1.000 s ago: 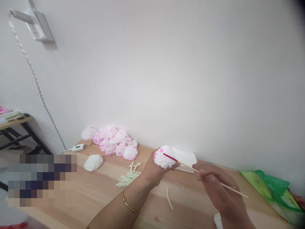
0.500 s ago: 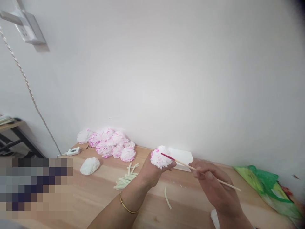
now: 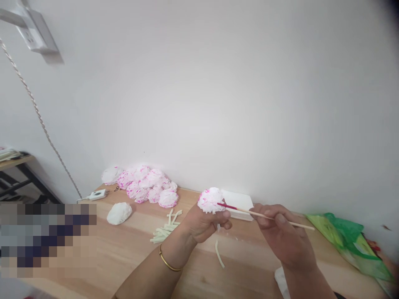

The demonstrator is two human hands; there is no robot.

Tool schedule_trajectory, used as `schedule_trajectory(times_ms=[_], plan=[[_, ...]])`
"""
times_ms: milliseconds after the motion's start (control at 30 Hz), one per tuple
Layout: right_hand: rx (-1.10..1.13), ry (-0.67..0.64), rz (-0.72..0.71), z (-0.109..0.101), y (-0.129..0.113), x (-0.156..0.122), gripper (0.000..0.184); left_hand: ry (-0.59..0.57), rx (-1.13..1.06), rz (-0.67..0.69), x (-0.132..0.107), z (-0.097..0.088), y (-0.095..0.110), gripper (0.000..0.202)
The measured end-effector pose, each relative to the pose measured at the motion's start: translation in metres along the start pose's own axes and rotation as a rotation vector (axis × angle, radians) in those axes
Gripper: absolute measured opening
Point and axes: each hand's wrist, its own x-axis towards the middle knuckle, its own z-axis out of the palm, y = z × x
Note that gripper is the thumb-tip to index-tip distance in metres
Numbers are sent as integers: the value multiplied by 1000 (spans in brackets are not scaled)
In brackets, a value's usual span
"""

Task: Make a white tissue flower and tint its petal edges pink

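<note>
My left hand point(image 3: 207, 226) is closed around the underside of a white ruffled paper flower point(image 3: 211, 200) with magenta marks on its edges. Between the fingers and thumb of my right hand point(image 3: 280, 234) is a thin wooden stick point(image 3: 243, 210) with a dark red end, perhaps a chopstick or brush. That red end meets the flower's right side. Behind the flower lies a white box or tray point(image 3: 238, 203). A pile of similar pink-edged paper flowers point(image 3: 146, 185) rests against the wall, with a plain white one point(image 3: 119, 213) in front.
Pale green strips point(image 3: 165, 232) lie in a heap left of my forearm, and a single strip point(image 3: 219, 254) sits nearer me. A green plastic bag point(image 3: 346, 232) is at the right. A white plug adapter point(image 3: 97, 194) lies at the left edge. White material point(image 3: 280, 280) shows beside my right wrist.
The stick's red end has shifted right, from the flower's front to its right side. My right hand has moved slightly right, and the flower has tilted in my left hand.
</note>
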Motion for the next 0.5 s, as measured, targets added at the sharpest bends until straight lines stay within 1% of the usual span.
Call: schedule_trajectory(times_ms=[67, 133, 233, 300, 433, 500], plan=[[6, -37, -3, 2, 0, 0, 17, -10, -14, -16, 0, -1, -1, 37], [3, -50, 29, 3, 0, 0, 18, -27, -18, -37, 0, -1, -2, 36], [17, 26, 84, 1, -1, 1, 17, -73, -28, -79, -1, -2, -3, 32], [50, 64, 94, 0, -2, 2, 18, -89, -11, -88, 0, -3, -3, 33], [72, 54, 123, -1, -1, 4, 19, -44, 175, -40, 0, -2, -1, 33], [72, 79, 133, -1, -1, 5, 18, -23, 291, -9, 0, 0, 1, 29]])
